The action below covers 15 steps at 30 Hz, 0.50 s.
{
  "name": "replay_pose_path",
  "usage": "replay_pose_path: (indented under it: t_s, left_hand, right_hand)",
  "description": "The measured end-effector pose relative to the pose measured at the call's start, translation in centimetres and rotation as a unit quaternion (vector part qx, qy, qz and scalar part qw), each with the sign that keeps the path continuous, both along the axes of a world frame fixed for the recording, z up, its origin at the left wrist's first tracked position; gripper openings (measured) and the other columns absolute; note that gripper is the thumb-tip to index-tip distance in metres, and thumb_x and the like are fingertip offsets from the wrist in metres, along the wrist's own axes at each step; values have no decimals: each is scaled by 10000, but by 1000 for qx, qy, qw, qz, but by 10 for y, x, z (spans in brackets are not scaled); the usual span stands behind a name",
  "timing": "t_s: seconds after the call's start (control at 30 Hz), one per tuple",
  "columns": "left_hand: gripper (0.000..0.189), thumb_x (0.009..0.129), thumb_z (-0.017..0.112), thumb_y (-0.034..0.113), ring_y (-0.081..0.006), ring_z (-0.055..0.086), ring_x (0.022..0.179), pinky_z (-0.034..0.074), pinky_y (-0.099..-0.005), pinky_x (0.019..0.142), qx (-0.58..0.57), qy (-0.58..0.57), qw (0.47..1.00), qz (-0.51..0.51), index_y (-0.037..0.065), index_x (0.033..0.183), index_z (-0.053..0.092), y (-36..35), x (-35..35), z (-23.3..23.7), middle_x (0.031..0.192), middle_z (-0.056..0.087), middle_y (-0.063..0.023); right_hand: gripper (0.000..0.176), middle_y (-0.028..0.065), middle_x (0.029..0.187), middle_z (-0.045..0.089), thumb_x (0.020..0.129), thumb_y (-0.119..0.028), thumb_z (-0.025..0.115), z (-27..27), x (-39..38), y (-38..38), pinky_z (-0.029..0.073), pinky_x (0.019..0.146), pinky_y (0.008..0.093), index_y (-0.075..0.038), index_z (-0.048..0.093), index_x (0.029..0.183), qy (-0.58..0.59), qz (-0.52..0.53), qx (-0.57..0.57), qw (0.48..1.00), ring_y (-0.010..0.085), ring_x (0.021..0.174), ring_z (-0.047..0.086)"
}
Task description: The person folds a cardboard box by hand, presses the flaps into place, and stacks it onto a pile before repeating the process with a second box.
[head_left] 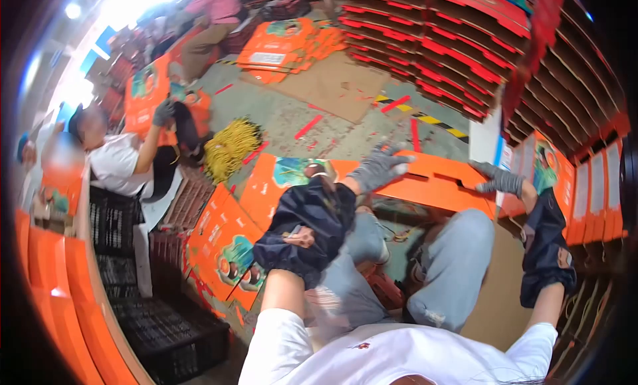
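Across my lap, above the knees, lies an orange cardboard box piece (435,192) with dark slots cut in it. My left hand (380,169), in a grey knit glove, reaches over its left part with the fingers spread. At its right end my right hand (500,180), gloved the same way, touches the panel with fingers stretched out beside a slot. Left of my left hand, a printed orange cardboard sheet (262,185) is partly covered by my dark sleeve. More printed orange cardboard (222,245) lies lower down at the left.
Tall stacks of cardboard (412,46) rise at the back right. Black crates (173,338) stand at the lower left. A co-worker (123,155) sits at the left, near a bundle of yellow cords (232,144). Orange sheets (289,49) and flat brown cardboard (332,86) lie on the floor.
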<state>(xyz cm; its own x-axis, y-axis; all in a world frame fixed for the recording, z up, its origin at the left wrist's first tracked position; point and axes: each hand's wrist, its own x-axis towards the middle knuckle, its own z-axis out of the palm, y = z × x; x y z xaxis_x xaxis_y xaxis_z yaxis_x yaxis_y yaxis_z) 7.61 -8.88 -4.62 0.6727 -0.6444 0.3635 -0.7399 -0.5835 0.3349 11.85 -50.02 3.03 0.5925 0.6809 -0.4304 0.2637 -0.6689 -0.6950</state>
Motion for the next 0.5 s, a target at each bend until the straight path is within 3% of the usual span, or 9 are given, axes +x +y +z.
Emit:
replay_pose_path:
  t_s: [0.03,0.1,0.2,0.37,0.5]
  left_hand:
    - [671,797,666,471,-398,346,1320,234,-500,1118,30,51,998,25,225,1385,456,-4,-4,13,1407,421,-195]
    - [759,786,644,548,-408,361,1308,225,-506,1117,76,141,983,91,208,1423,409,-12,-13,40,1403,424,-209]
    - [858,748,662,588,-421,370,1299,238,-511,1107,100,185,970,122,157,1436,386,-19,-18,51,1404,418,-223]
    - [1005,609,752,622,-430,378,1293,287,-504,1083,24,293,947,132,101,1401,418,-18,-4,67,1355,437,-259]
    - [993,571,777,601,-437,434,1227,350,-479,1039,87,246,954,149,90,1360,457,-21,4,54,1297,468,-256]
  right_hand:
    - [1041,221,1460,365,692,-522,784,4,0,13,299,1109,372,-55,284,1475,-27,-10,-74,997,332,1362,347]
    - [1126,228,1434,404,595,-539,837,9,-1,33,328,1095,370,-45,307,1458,-74,-16,-147,986,336,1347,378]
    - [1148,214,1381,477,530,-528,870,0,13,39,359,1075,352,-36,352,1428,-17,-30,-201,979,333,1306,439]
    - [1158,192,1338,530,481,-523,889,27,-3,60,379,1058,346,-20,393,1398,-39,-69,-268,960,324,1271,483]
    - [1108,202,1299,558,493,-491,883,28,-5,62,397,1035,355,-22,416,1381,-55,-82,-245,965,328,1241,512]
